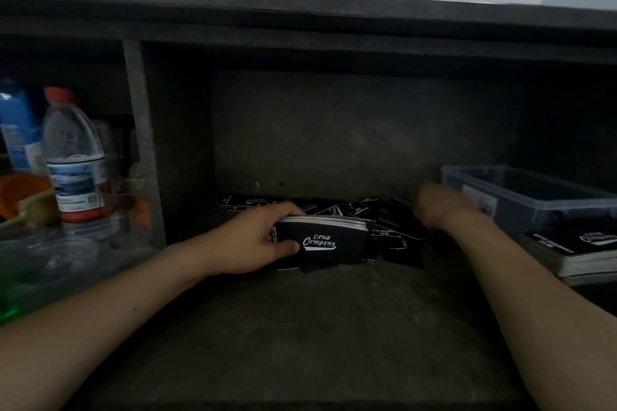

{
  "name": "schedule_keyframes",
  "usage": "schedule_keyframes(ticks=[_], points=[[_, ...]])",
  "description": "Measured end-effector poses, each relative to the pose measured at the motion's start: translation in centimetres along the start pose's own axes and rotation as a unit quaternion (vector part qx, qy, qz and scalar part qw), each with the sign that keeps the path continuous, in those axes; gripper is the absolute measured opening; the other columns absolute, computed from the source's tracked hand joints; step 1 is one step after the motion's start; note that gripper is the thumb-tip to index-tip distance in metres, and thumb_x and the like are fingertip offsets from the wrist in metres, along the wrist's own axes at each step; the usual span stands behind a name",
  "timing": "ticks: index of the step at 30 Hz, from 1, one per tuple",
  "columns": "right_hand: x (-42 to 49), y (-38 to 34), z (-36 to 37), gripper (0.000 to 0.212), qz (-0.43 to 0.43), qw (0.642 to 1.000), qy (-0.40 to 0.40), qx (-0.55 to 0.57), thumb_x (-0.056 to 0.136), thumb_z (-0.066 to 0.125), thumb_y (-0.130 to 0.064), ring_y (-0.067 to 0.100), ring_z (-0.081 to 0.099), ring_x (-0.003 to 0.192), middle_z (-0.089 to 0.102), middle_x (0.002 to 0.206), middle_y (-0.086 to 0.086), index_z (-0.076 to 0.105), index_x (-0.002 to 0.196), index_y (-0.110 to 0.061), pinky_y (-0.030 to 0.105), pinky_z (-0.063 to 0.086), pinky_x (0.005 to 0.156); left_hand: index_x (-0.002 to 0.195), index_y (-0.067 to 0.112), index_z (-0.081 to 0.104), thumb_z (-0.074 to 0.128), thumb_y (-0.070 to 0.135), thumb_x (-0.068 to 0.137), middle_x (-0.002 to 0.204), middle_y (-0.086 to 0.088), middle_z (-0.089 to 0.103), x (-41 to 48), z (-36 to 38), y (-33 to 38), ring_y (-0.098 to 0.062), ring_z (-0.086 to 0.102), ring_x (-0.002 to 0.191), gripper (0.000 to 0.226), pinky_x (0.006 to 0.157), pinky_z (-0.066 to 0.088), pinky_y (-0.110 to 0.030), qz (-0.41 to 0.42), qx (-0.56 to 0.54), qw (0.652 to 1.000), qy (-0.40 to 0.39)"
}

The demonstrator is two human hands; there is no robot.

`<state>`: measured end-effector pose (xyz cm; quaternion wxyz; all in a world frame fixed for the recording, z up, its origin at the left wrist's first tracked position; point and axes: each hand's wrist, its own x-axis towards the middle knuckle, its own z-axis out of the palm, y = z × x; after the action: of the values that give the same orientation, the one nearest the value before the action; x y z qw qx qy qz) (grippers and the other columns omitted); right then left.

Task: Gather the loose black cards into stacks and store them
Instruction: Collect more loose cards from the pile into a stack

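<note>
Beyond the fingers (283, 208), loose black cards (394, 233) lie scattered, gathering judged about midway: left hand (253, 240) fingers grasp a partial stack (325, 238), right hand (440, 207) is too blurred to tell its grip, and a finished stack (577, 253) lies right of it beside the plastic bin (534, 192), unstored.

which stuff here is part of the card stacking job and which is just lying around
Job: held stack in left hand, loose cards, side stack, bin (probably for storing).
Lying about: water bottle, blue container.
</note>
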<state>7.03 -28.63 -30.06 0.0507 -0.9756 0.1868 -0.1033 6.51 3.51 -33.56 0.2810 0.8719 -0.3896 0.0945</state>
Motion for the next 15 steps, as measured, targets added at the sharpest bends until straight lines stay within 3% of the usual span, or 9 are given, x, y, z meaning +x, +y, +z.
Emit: schedule_keyframes(ticks=[3, 5, 8, 11, 15], points=[[-0.3, -0.2, -0.7, 0.025, 0.035, 0.991, 0.117, 0.057, 0.097, 0.052, -0.011, 0.036, 0.061, 0.111, 0.062, 0.125, 0.023, 0.062, 0.116, 0.001, 0.034, 0.047, 0.081, 0.124, 0.03, 0.059, 0.073, 0.028, 0.088, 0.119, 0.016, 0.065, 0.1, 0.1, -0.1, 0.003, 0.061, 0.11, 0.039, 0.101, 0.05, -0.032, -0.003, 0.017, 1.0, 0.0], [-0.2, -0.5, -1.1, 0.017, -0.01, 0.973, 0.18, 0.143, 0.093, 0.057, -0.013, 0.035, 0.065, 0.106, 0.068, 0.115, 0.021, 0.07, 0.104, -0.007, 0.038, 0.051, 0.086, 0.13, 0.03, 0.057, 0.073, 0.03, 0.088, 0.122, 0.013, 0.062, 0.1, 0.1, -0.3, 0.0, 0.059, 0.114, 0.045, 0.104, 0.048, -0.03, -0.004, 0.031, 1.0, 0.002], [-0.2, -1.4, -1.0, 0.014, -0.145, 0.937, 0.121, 0.293, 0.091, 0.067, -0.016, 0.016, 0.07, 0.089, 0.076, 0.092, -0.001, 0.078, 0.086, -0.023, 0.032, 0.054, 0.088, 0.14, 0.027, 0.052, 0.073, 0.032, 0.088, 0.127, 0.009, 0.058, 0.2, 0.2, -0.4, -0.002, 0.055, 0.118, 0.056, 0.107, 0.042, -0.026, -0.004, 0.054, 0.999, 0.005], [-1.3, -2.6, -1.0, 0.011, -0.222, 0.914, 0.042, 0.338, 0.093, 0.068, -0.016, -0.01, 0.063, 0.066, 0.068, 0.072, -0.022, 0.078, 0.092, -0.019, 0.011, 0.047, 0.071, 0.148, 0.021, 0.045, 0.073, 0.032, 0.089, 0.136, 0.004, 0.053, 0.3, 0.2, -0.2, -0.006, 0.05, 0.125, 0.066, 0.109, 0.036, -0.018, -0.018, 0.065, 0.998, 0.012], [-1.8, -3.2, -1.1, 0.012, -0.261, 0.903, 0.002, 0.342, 0.094, 0.065, -0.013, -0.014, 0.06, 0.062, 0.071, 0.081, -0.009, 0.076, 0.1, -0.012, 0.0, 0.041, 0.06, 0.145, 0.022, 0.046, 0.074, 0.03, 0.088, 0.138, 0.005, 0.055, 0.1, 0.1, 0.0, -0.006, 0.052, 0.125, 0.064, 0.109, 0.038, -0.021, -0.017, 0.065, 0.998, 0.017]])
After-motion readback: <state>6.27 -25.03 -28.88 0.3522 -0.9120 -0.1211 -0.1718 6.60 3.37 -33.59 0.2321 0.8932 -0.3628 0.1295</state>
